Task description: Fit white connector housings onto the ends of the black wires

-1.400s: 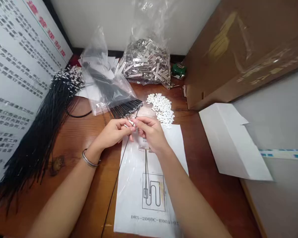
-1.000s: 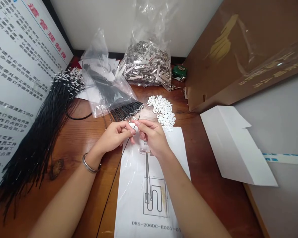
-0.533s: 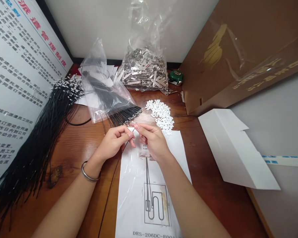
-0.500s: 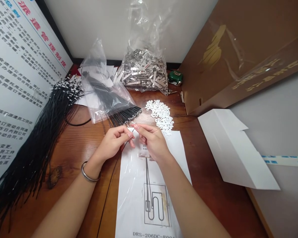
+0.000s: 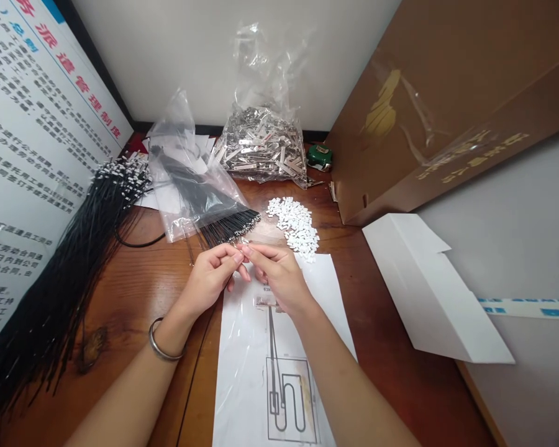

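My left hand [image 5: 212, 282] and my right hand [image 5: 277, 276] meet fingertip to fingertip above a bagged drawing sheet [image 5: 272, 372]. Both pinch the end of a thin black wire [image 5: 200, 366] that trails down toward me. What sits at the wire's tip is too small to make out. Just beyond my fingers lie a pile of small white connector pieces [image 5: 294, 225] and a bundle of black wires [image 5: 228, 225] sticking out of a clear plastic bag [image 5: 186, 167].
A big heap of black wires with white ends [image 5: 69, 261] lies at the left beside a printed board [image 5: 23, 149]. A bag of metal clips [image 5: 261, 149] and a green tape measure [image 5: 320, 157] sit at the back. A cardboard box [image 5: 438, 105] and folded white paper [image 5: 428, 285] stand right.
The view has tilted so everything sits a little lower and leftward. My hands stay pinched together on the wire end, with only small finger movements.
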`<state>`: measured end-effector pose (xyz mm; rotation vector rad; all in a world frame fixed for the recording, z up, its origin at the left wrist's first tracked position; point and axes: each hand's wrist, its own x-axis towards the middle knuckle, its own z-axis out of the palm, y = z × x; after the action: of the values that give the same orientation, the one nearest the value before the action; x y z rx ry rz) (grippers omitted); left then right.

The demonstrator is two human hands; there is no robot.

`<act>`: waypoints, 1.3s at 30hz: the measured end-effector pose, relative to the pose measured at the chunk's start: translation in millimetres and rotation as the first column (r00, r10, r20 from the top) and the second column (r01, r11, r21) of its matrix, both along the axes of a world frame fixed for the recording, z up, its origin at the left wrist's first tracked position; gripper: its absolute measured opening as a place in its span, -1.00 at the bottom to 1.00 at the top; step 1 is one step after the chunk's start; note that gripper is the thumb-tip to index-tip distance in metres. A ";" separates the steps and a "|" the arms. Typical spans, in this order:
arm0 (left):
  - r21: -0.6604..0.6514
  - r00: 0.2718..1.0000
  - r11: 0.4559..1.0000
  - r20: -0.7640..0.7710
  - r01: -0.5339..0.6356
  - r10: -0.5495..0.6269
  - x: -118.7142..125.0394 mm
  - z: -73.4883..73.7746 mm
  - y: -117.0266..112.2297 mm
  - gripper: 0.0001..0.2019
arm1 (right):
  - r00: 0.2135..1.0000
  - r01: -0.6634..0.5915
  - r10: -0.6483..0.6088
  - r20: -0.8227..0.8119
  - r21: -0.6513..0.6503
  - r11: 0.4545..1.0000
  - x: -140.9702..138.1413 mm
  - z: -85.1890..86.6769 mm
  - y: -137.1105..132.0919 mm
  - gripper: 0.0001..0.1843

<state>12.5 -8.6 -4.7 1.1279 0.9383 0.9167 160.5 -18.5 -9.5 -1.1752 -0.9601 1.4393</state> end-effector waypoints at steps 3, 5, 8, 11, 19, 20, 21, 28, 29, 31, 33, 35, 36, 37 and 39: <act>-0.021 0.998 0.999 -0.044 -0.047 0.047 0.9 -1.2 0.0 -0.60 | 0.927 0.233 -0.271 0.259 0.169 0.958 22.1 -4.5 2.3 -0.65; -0.035 0.996 0.997 -0.057 -0.065 0.063 2.1 -1.0 -0.3 -0.58 | 0.724 0.384 -0.479 0.496 0.287 0.877 41.2 -9.8 4.9 -0.71; -0.043 0.995 0.996 -0.065 -0.077 0.074 3.2 -0.4 -1.1 -0.58 | 0.476 0.367 -0.520 0.709 0.377 0.850 61.0 -16.7 9.0 -0.76; -0.044 0.994 0.996 -0.076 -0.077 0.073 2.4 -2.1 -2.3 -0.61 | 0.348 0.297 -0.465 0.814 0.375 0.878 61.6 -19.1 11.9 -0.77; -0.053 0.996 0.997 -0.077 -0.047 0.043 3.9 -7.3 -3.8 -0.69 | 0.253 0.222 -0.343 0.905 0.291 0.931 48.5 -20.1 14.5 -0.80; -0.052 0.996 0.998 -0.080 -0.047 0.043 4.5 -7.0 -3.7 -0.69 | 0.251 0.218 -0.339 0.907 0.288 0.933 48.9 -20.0 14.6 -0.80; -0.049 0.996 0.998 -0.079 -0.048 0.044 5.1 -6.6 -3.7 -0.69 | 0.248 0.214 -0.334 0.909 0.285 0.934 49.3 -19.9 14.6 -0.81; -0.043 0.995 0.998 -0.094 -0.047 0.043 5.7 -6.4 -3.9 -0.70 | 0.234 0.162 -0.341 0.910 0.309 0.937 50.7 -23.5 14.7 -0.75; -0.042 0.995 0.998 -0.093 -0.047 0.043 5.7 -6.5 -3.8 -0.70 | 0.237 0.161 -0.343 0.909 0.312 0.936 51.1 -24.2 14.7 -0.75; -0.040 0.995 0.998 -0.089 -0.045 0.041 5.5 -6.7 -3.8 -0.70 | 0.237 0.170 -0.356 0.904 0.322 0.931 51.8 -24.4 14.4 -0.75; -0.038 0.995 0.998 -0.090 -0.048 0.045 5.4 -6.6 -3.8 -0.69 | 0.234 0.197 -0.407 0.883 0.367 0.909 51.9 -22.6 13.9 -0.75; -0.040 0.994 0.998 -0.094 -0.054 0.050 5.5 -6.2 -3.9 -0.67 | 0.236 0.243 -0.503 0.832 0.451 0.859 49.9 -19.1 12.9 -0.76; -0.043 0.994 0.997 -0.096 -0.058 0.054 5.7 -5.9 -4.0 -0.66 | 0.250 0.264 -0.557 0.792 0.497 0.826 47.9 -16.9 12.1 -0.77; -0.046 0.994 0.997 -0.098 -0.061 0.056 6.0 -5.3 -4.1 -0.65 | 0.282 0.281 -0.603 0.746 0.537 0.795 45.1 -14.8 11.2 -0.77; -0.054 0.994 0.996 -0.094 -0.067 0.061 6.8 -3.9 -4.3 -0.63 | 0.436 0.305 -0.646 0.626 0.572 0.761 37.5 -11.0 8.7 -0.76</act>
<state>19.4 -13.0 -8.5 1.1043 1.0754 0.8900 198.1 -9.9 -20.5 -1.6572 -1.2698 0.1319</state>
